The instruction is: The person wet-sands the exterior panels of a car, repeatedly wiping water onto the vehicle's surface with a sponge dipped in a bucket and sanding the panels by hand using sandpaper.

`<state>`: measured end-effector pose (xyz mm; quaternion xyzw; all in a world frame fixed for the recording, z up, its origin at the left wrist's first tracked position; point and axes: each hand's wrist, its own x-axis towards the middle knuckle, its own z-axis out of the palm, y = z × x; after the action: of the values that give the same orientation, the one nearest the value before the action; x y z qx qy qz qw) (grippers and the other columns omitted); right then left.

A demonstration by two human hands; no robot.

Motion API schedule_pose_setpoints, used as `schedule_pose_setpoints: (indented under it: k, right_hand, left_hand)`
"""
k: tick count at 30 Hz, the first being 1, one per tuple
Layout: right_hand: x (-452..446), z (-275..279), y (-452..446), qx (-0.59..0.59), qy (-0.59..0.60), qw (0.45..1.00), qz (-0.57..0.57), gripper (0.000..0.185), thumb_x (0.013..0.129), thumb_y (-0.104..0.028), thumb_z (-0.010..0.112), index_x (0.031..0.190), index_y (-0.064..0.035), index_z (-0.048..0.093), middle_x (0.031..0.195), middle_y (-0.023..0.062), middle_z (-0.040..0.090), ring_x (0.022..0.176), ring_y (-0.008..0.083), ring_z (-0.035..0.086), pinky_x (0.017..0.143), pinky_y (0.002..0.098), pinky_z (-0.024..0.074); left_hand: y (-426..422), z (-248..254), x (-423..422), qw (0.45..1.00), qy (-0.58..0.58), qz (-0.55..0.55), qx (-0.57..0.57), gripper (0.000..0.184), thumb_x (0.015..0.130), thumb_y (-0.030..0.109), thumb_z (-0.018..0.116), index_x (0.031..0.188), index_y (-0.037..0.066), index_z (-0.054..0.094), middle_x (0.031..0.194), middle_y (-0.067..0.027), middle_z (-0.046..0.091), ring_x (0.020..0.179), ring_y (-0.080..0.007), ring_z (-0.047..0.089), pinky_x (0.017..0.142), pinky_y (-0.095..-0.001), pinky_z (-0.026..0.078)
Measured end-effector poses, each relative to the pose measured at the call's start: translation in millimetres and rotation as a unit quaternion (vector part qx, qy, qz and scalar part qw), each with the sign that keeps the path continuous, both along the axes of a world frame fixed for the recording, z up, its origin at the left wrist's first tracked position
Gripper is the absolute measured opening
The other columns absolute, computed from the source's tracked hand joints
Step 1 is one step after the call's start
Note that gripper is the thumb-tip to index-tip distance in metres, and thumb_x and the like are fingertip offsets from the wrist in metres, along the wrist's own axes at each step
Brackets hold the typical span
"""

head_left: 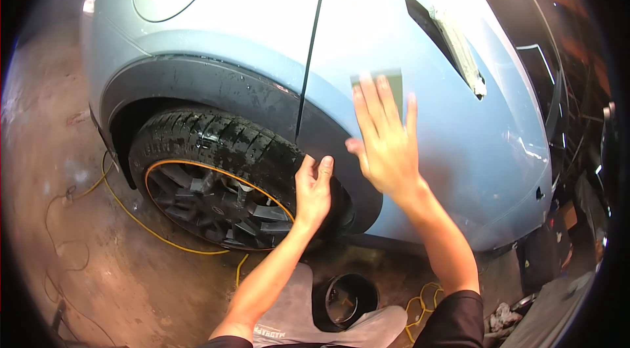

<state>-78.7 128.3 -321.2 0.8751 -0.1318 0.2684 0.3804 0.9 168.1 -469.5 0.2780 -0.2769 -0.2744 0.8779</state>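
My right hand (386,144) lies flat against the light blue car panel (459,151), fingers stretched out and thumb apart. Under its fingers is a thin, square greenish-grey sheet that looks like sandpaper (396,85), pressed to the paint. My left hand (314,194) is beside the tyre (216,134) and the black wheel-arch trim (351,200). Its thumb points up and the fingers are curled in. Whether anything is between them, I cannot make out.
A door handle (446,46), partly covered with pale tape, sits above the right hand. A black bucket (344,302) stands on the floor between my legs. Yellow cord (157,236) runs across the floor by the wheel. Crumpled cloth or paper (504,317) lies at lower right.
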Motion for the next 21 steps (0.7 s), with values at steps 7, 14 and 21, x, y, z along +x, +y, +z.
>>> schedule_pose_setpoints:
  k: [7, 14, 21]
  right_hand:
    - [117.4, 99.2, 0.9, -0.042, -0.111, 0.989, 0.083, 0.075, 0.089, -0.026, 0.06, 0.152, 0.0005, 0.03, 0.157, 0.018, 0.033, 0.148, 0.0364, 0.024, 0.116, 0.0617, 0.0125]
    - [47.3, 2.6, 24.6, 0.006, -0.079, 0.997, -0.013, 0.067, 0.093, -0.028, 0.055, 0.151, -0.0015, 0.034, 0.156, 0.0182, 0.034, 0.147, 0.0361, 0.028, 0.116, 0.0613, 0.0142]
    - [120.0, 89.4, -2.9, -0.14, -0.185, 0.971, 0.051, 0.069, 0.089, -0.038, 0.063, 0.145, -0.0021, 0.044, 0.151, 0.0151, 0.043, 0.145, 0.0304, 0.032, 0.113, 0.0608, 0.0209]
  left_hand:
    - [1.8, 5.7, -1.7, 1.0, -0.01, 0.023, -0.001, 0.023, 0.103, 0.028, 0.055, 0.094, 0.006, 0.055, 0.082, 0.0038, 0.051, 0.073, -0.0052, 0.043, 0.064, -0.0248, 0.039]
    - [-2.0, 2.9, -2.5, 1.0, -0.006, 0.009, -0.018, 0.022, 0.103, 0.026, 0.056, 0.093, 0.006, 0.054, 0.082, 0.0041, 0.05, 0.073, -0.0048, 0.043, 0.065, -0.024, 0.04]
    - [1.4, -2.7, -0.3, 1.0, 0.01, -0.007, -0.016, 0.017, 0.102, 0.017, 0.057, 0.096, 0.001, 0.057, 0.082, 0.005, 0.052, 0.075, -0.0034, 0.042, 0.068, -0.0215, 0.037]
